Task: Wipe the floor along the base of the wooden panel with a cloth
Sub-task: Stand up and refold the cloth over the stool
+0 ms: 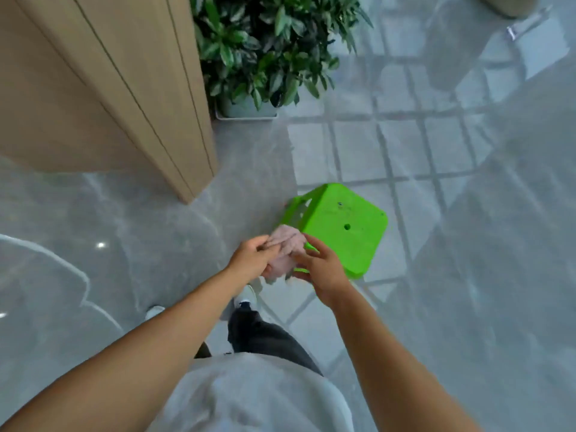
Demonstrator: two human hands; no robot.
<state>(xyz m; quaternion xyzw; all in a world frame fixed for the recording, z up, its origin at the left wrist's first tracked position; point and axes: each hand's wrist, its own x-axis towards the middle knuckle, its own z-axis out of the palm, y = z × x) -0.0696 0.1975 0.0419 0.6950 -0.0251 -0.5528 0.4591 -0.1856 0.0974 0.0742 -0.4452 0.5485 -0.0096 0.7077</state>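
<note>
Person standing, view straight down the body. Both bare forearms extend forward and converge in front of the torso, hands meeting above the floor [467, 244].

Left hand [249, 257]: arm comes in from the lower left, wrist roughly straight, back of hand up. Fingers curled, thumb and fingertips pinched onto the near-left edge of the cloth [285, 254]. Closed on the fabric.

Right hand [324, 269]: arm comes in from the lower right, wrist bent slightly inward. Fingers partly spread and loosely bent, fingertips touching the cloth's right side, thumb underneath. Half-open hold, not a tight fist; how firmly it holds cannot be told.

Cloth: pale pink, bunched into a loose wad, held in the air between the two hands, not on the floor. Some fabric hangs below the left hand.

Positions relative to the green stool [339, 226]: cloth and hands overlap the stool's near-left corner in view; whether the cloth touches it cannot be told. Wooden panel [103, 98] stands left of and beyond the stool, its base corner meeting the glossy grey floor well apart from the cloth. Potted plant [258, 48] is beyond the stool, just beside the panel's right face. One white shoe [246, 296] shows below the hands, nearer than the stool.

Stool top has small holes; no legible writing or brand anywhere.
</note>
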